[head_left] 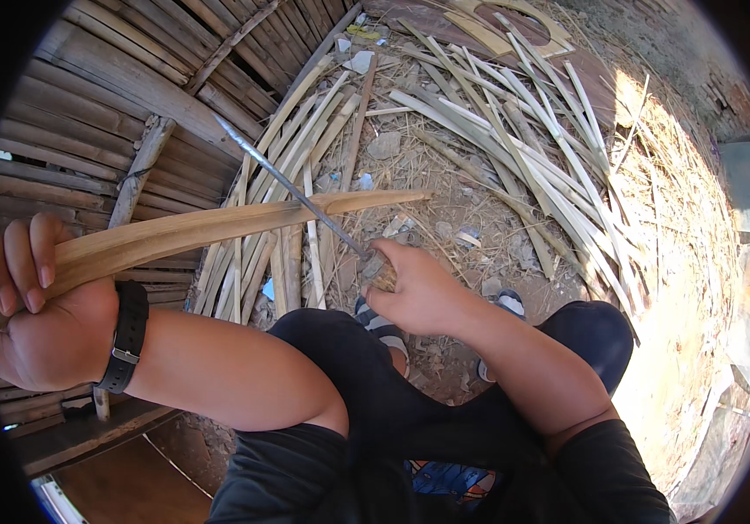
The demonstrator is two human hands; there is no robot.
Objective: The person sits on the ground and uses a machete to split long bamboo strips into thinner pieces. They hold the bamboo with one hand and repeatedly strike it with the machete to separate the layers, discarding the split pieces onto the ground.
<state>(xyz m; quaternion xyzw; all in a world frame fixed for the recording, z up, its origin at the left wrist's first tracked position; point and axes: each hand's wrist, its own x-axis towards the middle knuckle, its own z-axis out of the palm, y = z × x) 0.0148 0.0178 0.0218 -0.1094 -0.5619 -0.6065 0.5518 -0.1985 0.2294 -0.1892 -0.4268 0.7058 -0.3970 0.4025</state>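
My left hand [39, 288], with a black band on its wrist, is wrapped round the thick end of a pale brown wood or bamboo strip [192, 236]. The strip runs across to the right and tapers to a thin tip. My right hand [410, 288] grips the short wooden handle of a long knife [283, 182], its thumb along the top. The narrow grey blade points up and to the left. It meets the strip's edge a little short of the tip, where a notch or split shows.
Long split strips [515, 148] lie in loose piles on the littered dirt floor [454, 218], with more strips [253, 271] along the left. A bamboo-slat wall [69, 131] stands close on my left. My knees and sandalled feet [384, 327] are below the knife.
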